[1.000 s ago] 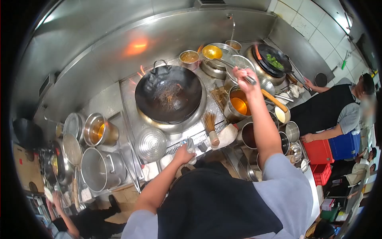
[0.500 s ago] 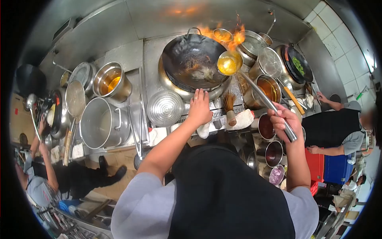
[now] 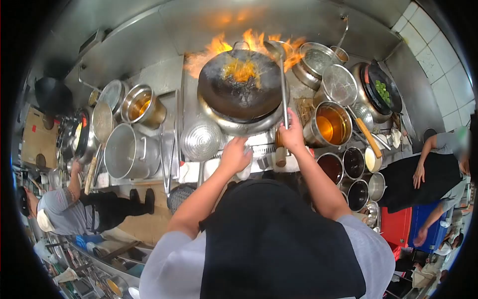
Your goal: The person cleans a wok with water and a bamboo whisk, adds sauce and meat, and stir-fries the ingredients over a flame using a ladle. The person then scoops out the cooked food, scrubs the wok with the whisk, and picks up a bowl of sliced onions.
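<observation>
My right hand [image 3: 293, 132] is closed around the handle of a long metal ladle [image 3: 284, 92]. The ladle's bowl hangs at the far right of a dark wok [image 3: 241, 97]. Inside the wok a bright orange patch glows, with smoke over it, and flames [image 3: 251, 40] rise behind its far rim. My left hand [image 3: 236, 155] is at the stove's front, nearer me than the wok, beside a white cloth [image 3: 244, 172]; its fingers are blurred. A perforated skimmer [image 3: 200, 140] lies left of the wok. Near my right hand stands a bamboo brush [image 3: 281, 155].
To the right are a pot of orange liquid [image 3: 336, 124], a wire strainer [image 3: 339, 84] and several sauce pots [image 3: 353, 163]. At left stand an oil pot [image 3: 144, 104] and a large pot [image 3: 122, 152]. Co-workers are at left [image 3: 64, 207] and right [image 3: 423, 172].
My right hand has moved left and forward; the ladle, which held yellow liquid, is now turned at the wok's far side. My left hand has drawn back from the rim. The flames have spread.
</observation>
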`<act>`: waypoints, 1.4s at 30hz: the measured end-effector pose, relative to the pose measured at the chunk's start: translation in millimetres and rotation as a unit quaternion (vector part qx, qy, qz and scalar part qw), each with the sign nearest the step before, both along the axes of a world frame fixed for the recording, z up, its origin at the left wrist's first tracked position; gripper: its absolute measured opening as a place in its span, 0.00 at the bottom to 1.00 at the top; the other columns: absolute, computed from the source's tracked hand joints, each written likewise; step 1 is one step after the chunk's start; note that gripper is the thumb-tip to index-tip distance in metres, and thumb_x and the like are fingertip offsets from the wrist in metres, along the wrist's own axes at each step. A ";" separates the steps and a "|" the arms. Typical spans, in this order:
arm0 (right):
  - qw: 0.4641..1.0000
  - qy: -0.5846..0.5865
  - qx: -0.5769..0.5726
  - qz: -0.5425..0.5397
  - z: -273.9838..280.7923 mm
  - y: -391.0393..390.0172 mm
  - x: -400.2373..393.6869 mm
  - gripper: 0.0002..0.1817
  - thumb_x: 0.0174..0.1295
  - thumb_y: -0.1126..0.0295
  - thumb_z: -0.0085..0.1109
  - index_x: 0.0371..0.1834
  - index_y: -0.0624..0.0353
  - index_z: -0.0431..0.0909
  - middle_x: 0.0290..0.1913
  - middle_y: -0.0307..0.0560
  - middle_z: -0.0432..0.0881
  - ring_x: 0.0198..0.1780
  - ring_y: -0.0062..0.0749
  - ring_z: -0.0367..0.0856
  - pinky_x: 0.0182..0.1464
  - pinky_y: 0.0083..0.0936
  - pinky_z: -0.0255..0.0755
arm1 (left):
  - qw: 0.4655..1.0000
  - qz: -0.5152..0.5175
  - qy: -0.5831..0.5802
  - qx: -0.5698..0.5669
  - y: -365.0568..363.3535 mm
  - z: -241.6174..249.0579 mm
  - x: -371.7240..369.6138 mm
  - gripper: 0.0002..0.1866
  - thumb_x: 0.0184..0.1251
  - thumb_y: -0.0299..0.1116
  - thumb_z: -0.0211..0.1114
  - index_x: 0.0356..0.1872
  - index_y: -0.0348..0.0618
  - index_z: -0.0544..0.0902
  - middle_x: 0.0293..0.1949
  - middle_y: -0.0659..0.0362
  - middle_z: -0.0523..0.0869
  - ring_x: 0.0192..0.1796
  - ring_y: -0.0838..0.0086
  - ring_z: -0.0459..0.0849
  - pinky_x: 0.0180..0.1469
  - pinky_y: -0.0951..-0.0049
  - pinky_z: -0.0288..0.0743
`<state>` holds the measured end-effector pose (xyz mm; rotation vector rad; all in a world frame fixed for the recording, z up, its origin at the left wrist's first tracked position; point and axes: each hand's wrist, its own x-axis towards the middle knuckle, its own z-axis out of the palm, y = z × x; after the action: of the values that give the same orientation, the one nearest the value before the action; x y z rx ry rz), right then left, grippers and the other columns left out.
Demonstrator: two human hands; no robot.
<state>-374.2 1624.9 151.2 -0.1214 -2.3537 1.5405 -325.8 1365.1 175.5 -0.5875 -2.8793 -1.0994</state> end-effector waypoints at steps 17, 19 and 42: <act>0.721 -0.036 -0.692 -0.027 103.9 303.6 -236.5 0.08 0.65 0.86 0.48 0.31 0.63 0.65 0.28 0.45 0.68 0.22 0.34 0.69 0.22 0.28 0.70 | 0.952 0.189 -0.207 0.120 2.3 4.2 92.0 0.12 0.74 0.32 0.72 0.51 0.36 0.90 0.22 0.55 0.87 0.23 0.71 0.87 0.31 0.67 0.79; 0.673 -0.058 -0.736 0.048 100.9 313.6 -206.0 0.04 0.66 0.85 0.46 0.40 0.68 0.65 0.33 0.48 0.71 0.25 0.32 0.72 0.23 0.24 0.72 | 0.957 0.184 -0.203 0.094 -2.0 13.1 78.6 0.12 0.72 0.32 0.72 0.50 0.36 0.89 0.24 0.53 0.88 0.27 0.65 0.88 0.35 0.63 0.81; 0.605 -0.317 -0.715 0.147 217.3 56.4 105.5 0.28 0.72 0.80 0.49 0.75 0.73 0.61 0.48 0.52 0.74 0.30 0.21 0.71 0.25 0.18 0.72 | 0.988 -0.067 -0.034 -0.137 18.3 11.2 -51.6 0.51 0.63 0.46 0.78 0.83 0.36 0.63 0.87 0.40 0.54 0.89 0.40 0.45 0.85 0.35 0.52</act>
<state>-268.6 1681.4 368.4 -0.7377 -0.6549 3.5610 -377.4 1383.4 186.7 -0.7760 -3.1166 -0.7492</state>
